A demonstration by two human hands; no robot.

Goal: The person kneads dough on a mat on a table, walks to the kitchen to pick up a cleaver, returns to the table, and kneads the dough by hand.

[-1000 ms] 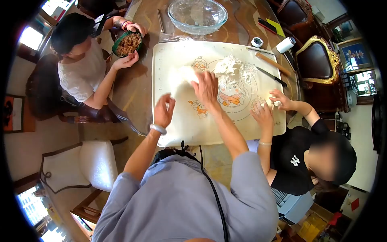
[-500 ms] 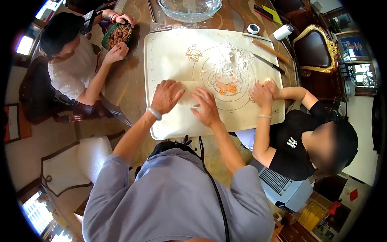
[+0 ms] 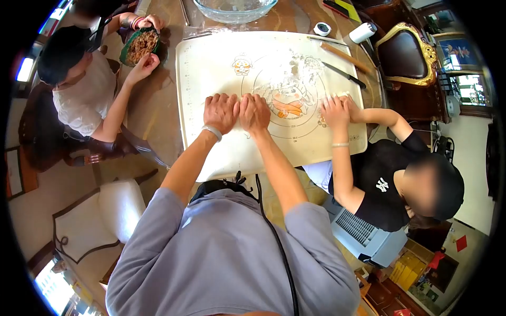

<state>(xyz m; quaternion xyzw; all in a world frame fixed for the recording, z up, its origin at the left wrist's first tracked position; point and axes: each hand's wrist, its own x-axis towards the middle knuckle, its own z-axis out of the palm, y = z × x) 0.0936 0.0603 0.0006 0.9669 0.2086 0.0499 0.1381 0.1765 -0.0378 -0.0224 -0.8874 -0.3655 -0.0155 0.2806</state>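
A pale mat (image 3: 208,60) with printed figures and rings lies in front of me. My left hand (image 3: 221,112) and my right hand (image 3: 254,113) press down side by side near its middle, thumbs close together. The fingers of both are bent over a lump of dough, which they almost wholly hide. Beyond my right hand, white flour (image 3: 296,68) is scattered over the printed rings. A bracelet (image 3: 213,131) circles my left wrist.
At the right, a co-worker's hands (image 3: 338,109) press on the mat. A knife (image 3: 343,75) and wooden rolling pin (image 3: 345,57) lie near its right edge. A glass bowl (image 3: 235,11) stands behind it. Another person at the left holds a green bowl (image 3: 142,46) of brown filling.
My hands were apart with the dough showing between them. My right hand has moved left beside my left hand, and both now cover the dough. The whole view has shifted slightly.
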